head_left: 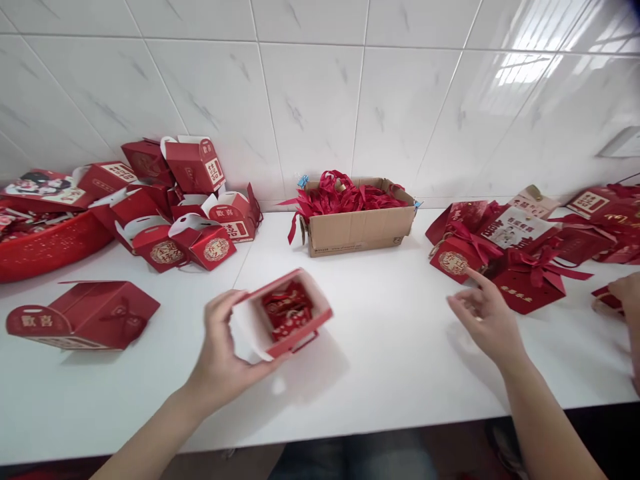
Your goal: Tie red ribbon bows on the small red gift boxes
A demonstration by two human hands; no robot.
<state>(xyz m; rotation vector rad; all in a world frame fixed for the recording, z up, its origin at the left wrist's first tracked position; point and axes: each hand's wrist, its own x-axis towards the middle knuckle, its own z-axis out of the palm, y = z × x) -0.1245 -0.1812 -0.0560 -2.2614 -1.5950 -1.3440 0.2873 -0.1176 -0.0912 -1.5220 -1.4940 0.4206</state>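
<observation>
My left hand (227, 353) grips a red candy box (323, 327) by its white-lined side, tilted so its open top faces me. Inside lie several red-wrapped sweets (287, 310). Off to the right, my right hand (487, 317) is in the air with its fingers apart and holds nothing. Its index finger is near a red box with a gold round emblem (453, 262), at the front of a cluster of ribbon-tied boxes. Whether the fingertip touches that box I cannot tell. A red box with a bow (533, 283) stands just behind the hand.
A cardboard carton (360, 233) of red ribbons stands by the tiled wall. Several folded red boxes (200, 243) are piled at the left, beside a red basin (60, 247). One red box (100, 317) lies at front left. Another person's hand (627, 297) is at the right edge.
</observation>
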